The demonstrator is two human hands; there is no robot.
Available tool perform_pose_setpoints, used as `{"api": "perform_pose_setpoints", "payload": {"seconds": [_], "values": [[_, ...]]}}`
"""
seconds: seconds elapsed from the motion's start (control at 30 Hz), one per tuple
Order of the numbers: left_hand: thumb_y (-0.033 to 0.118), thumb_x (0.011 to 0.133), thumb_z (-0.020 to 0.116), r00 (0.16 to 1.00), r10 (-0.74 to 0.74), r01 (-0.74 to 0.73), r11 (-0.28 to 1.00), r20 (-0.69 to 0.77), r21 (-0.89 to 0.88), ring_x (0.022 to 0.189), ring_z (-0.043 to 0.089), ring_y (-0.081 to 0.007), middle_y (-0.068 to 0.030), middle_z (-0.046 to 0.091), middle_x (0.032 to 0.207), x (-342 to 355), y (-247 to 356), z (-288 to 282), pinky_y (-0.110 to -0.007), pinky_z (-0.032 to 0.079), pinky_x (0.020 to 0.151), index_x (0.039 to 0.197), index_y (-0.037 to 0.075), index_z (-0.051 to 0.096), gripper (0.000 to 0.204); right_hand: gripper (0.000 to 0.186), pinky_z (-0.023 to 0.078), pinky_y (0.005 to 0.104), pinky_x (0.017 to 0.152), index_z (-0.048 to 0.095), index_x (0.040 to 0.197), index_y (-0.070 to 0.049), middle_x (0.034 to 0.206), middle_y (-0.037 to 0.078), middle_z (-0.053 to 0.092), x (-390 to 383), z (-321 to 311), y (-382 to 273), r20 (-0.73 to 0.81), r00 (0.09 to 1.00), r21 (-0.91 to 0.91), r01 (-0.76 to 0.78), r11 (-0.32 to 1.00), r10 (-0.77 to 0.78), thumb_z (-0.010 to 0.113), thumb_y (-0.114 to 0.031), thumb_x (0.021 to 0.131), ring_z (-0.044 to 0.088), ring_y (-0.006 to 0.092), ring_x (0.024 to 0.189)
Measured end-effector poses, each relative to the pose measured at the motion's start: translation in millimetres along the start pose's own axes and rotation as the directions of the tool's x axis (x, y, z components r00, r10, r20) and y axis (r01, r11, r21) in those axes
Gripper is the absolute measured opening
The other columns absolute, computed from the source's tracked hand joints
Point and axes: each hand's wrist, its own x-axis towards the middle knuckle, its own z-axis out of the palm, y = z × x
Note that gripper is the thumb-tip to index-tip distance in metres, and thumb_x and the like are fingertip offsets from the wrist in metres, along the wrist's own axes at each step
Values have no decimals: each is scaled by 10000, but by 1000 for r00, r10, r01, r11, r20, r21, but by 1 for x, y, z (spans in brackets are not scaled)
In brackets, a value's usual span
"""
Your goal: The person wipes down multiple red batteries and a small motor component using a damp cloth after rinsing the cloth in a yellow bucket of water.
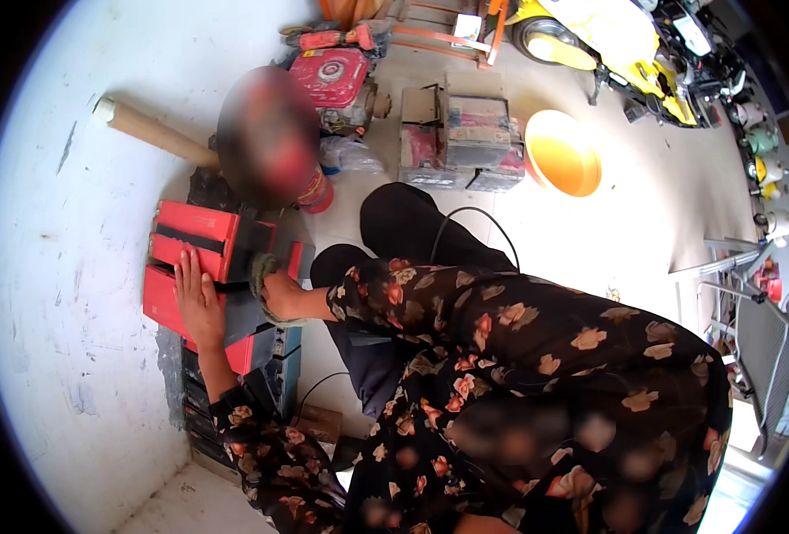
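Observation:
My left hand lies flat with its fingers stretched out on a red and black case by the wall. Just beyond it sits another red case with a black strip across its top. My right hand is closed around a dull green cloth, which touches the dark side of the cases. Part of the cloth is hidden in my grip. Below the cases, more red and dark boxes are stacked, partly covered by my left arm.
A cardboard tube leans by the white wall. Beyond are a red-topped machine, a red can, dusty metal boxes and an orange-yellow bucket. A yellow scooter stands far right, a grey chair nearer.

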Motion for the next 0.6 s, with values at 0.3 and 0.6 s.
{"api": "perform_pose_setpoints", "payload": {"seconds": [0.3,0.6], "values": [[208,960,531,955,-270,66,597,-123,-799,1336,341,-288,-199,358,1452,-110,114,30,-398,263,1097,1454,-7,273,597,314,466,439,790,571,957,64,949,278,617,-33,-80,-76,-38,999,503,9,864,12,528,-218,824,602,406,947],[273,980,381,714,-638,442,729,-287,-522,1153,496,-303,-206,499,1282,-167,81,-9,-383,355,1012,1317,-66,435,481,306,485,383,722,625,947,17,866,184,659,-49,-88,-77,347,893,273,194,942,-285,606,-272,850,634,337,805]]}}
